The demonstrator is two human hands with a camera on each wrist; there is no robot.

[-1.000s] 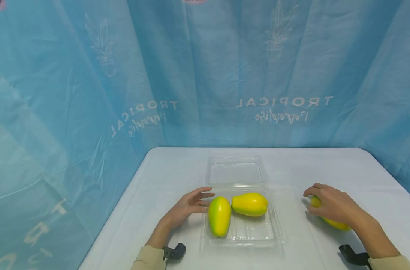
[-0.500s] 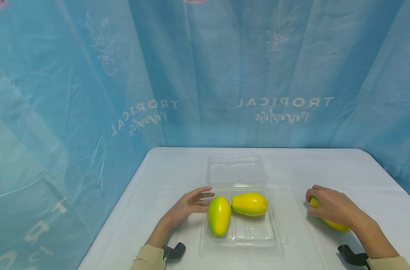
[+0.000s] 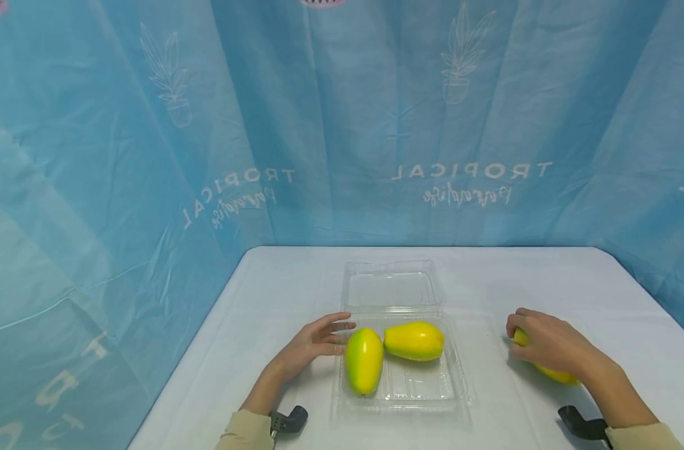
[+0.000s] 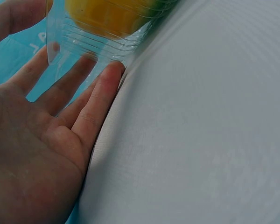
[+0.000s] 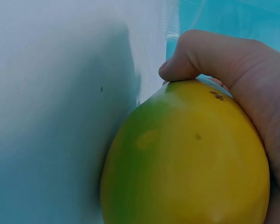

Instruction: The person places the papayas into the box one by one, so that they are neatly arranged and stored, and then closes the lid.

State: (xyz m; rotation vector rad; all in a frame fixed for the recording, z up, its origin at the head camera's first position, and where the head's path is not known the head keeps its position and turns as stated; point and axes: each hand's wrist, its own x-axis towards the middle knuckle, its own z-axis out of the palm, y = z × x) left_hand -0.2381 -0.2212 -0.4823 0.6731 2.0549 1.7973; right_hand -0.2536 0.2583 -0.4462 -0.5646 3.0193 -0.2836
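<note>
My right hand (image 3: 553, 340) grips a yellow-green papaya (image 5: 186, 158) on the right of the table, thumb and fingers curled around it. In the head view that hand covers most of the fruit. A clear plastic clamshell box (image 3: 415, 390) lies with its lid (image 3: 395, 286) folded back at the centre. Two more papayas are in its base: one lengthwise (image 3: 364, 361) at the left, the other crosswise (image 3: 414, 341) behind it to the right. My left hand (image 3: 312, 347) is at the box's left wall, fingers extended, with fingertips (image 4: 113, 70) against the clear plastic.
A white cloth covers the table (image 3: 297, 281). Behind and to the left hangs a blue printed curtain (image 3: 342, 137). Each wrist carries a black camera mount, such as the left mount (image 3: 288, 420).
The fingers of my right hand have curled in closer around the papaya. My left hand, the box and its two papayas stay in place; the head view shifts slightly.
</note>
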